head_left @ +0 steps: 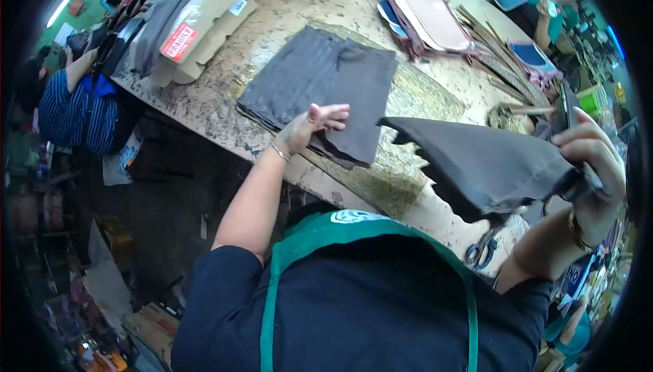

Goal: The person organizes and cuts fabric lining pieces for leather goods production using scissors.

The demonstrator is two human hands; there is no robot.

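Observation:
A dark, jagged-edged sheet [490, 161] hangs tilted above the right part of the table, gripped at its right end by my right hand [593, 154]. My left hand [313, 127] is held with its fingers apart at the near edge of the dark sheets on the table; whether it touches them I cannot tell. Those sheets are a ridged dark stack [292, 76] and a smoother dark piece [364, 93] overlapping its right side. Beneath them lies a yellowish, worn mat [425, 100].
Scissors [481, 253] lie near the table's front right edge. Cardboard boxes [211, 25] stand at the back left of the table [197, 110]. Pink-topped pieces [428, 18] and long strips [507, 59] lie behind. One person [78, 113] is at the left, another [544, 15] at the back right.

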